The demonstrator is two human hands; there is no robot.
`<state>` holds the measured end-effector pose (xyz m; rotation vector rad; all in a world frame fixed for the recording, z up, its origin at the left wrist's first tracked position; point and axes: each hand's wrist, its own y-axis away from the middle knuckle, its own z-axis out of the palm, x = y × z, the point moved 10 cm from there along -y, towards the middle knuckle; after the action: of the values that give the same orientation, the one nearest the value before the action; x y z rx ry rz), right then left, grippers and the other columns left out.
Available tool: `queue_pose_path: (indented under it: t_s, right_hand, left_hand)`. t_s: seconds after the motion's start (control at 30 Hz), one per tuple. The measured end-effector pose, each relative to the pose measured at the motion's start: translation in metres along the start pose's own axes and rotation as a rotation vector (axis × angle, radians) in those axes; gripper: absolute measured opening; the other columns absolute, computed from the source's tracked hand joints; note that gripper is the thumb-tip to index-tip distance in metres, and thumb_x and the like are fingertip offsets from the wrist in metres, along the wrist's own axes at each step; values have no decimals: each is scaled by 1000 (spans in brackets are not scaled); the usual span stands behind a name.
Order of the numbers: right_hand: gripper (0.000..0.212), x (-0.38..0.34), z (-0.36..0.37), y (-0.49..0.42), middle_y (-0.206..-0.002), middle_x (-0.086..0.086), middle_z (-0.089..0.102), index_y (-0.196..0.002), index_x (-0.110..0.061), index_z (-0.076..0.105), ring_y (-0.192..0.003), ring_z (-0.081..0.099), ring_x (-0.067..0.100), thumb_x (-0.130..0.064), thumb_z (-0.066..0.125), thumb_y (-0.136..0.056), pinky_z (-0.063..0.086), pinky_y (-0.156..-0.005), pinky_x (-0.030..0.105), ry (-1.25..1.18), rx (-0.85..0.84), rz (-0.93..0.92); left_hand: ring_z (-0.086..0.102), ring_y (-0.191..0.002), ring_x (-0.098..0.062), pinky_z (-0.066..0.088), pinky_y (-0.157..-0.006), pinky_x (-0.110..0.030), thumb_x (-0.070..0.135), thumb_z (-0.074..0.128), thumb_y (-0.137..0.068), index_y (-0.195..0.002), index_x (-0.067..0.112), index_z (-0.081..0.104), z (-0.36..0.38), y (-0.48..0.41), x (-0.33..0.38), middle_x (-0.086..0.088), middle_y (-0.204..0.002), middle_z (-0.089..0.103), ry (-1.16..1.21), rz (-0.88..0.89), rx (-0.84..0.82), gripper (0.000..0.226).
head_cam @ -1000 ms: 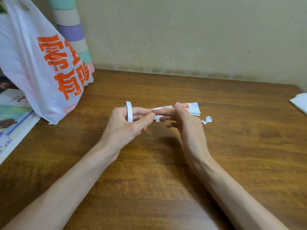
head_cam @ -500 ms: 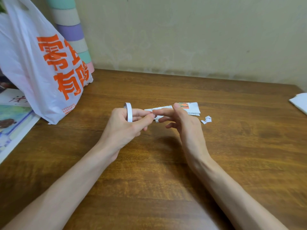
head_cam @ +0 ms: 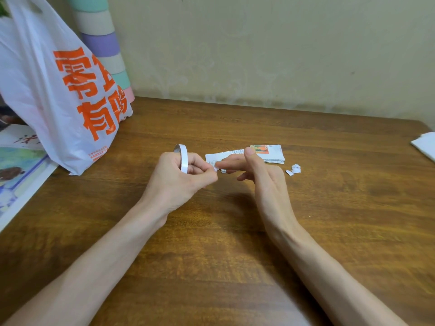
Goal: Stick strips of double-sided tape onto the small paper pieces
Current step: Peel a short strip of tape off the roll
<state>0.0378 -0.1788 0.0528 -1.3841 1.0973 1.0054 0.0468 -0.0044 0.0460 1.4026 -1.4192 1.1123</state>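
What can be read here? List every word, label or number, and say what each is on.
"零" and "有": large orange characters on the bag; the two characters beside them are creased and only partly legible.
Low on the bag, small orange print: too small to read.
On the paper pieces, printed lines: too small to read.
On the picture sheets at the left: no legible words.

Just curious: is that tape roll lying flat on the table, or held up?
Held up: the left hand grips the tape roll on edge, its rim showing above the fingers.
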Motion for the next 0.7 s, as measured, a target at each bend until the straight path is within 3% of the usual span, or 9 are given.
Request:
queue_pose_path:
  t_s: [0.13,0.23,0.37,0.43,0.53,0.63,0.7]
  right_hand:
    - [52,-4,-5,-1,-88,-6,81,-83,-11,84,-96,70,2,-26,44,-112,45,-85,17,-7,29,-26]
    - [52,-4,-11,-3,-82,-2,80,-74,-10,81,-90,71,6,-21,47,-110,47,-83,25,-4,52,-24]
    - [46,3,-22,-5,-83,5,80,-70,-10,79,-88,70,13,-22,54,-107,49,-83,34,-82,119,36]
    - [35,5,-23,-6,-87,5,79,-76,-12,79,-87,68,13,-21,61,-104,49,-84,34,-83,113,50]
    - [5,1,-14,-4,-96,7,78,-98,-11,78,-89,70,11,-11,73,-96,51,-83,22,-89,20,49]
    - [25,-1,-5,-2,-96,7,78,-115,-12,72,-88,69,14,-3,77,-92,54,-86,26,-88,-73,22]
    - [31,-2,-3,-1,-92,7,78,-118,-12,71,-85,67,15,-1,78,-90,55,-85,32,-101,-84,6]
  left_hand:
    - [51,-56,-8,44,-64,-17,12,82,-83,-73,12,77,2,1,1,-13,-60,65,-90,9,-25,11]
    - [53,-59,-9,48,-70,-21,12,82,-82,-72,13,77,3,1,1,-21,-68,67,-113,12,-34,11]
    - [49,-57,-10,45,-67,-25,12,80,-82,-72,14,77,4,0,-4,-11,-60,62,-92,-22,-37,10]
    - [49,-58,-11,43,-64,-27,12,79,-84,-75,14,78,5,0,-5,-9,-59,61,-68,-33,-44,9]
    - [49,-61,-14,42,-63,-27,13,78,-87,-77,13,79,7,0,-4,-11,-63,61,-24,-25,-62,10]
    - [49,-61,-13,42,-62,-27,18,80,-90,-78,13,79,11,1,-1,-22,-69,65,-25,-4,-86,13]
    - [49,-60,-12,41,-62,-25,19,80,-90,-77,15,79,14,1,-2,-14,-62,63,-27,4,-97,14]
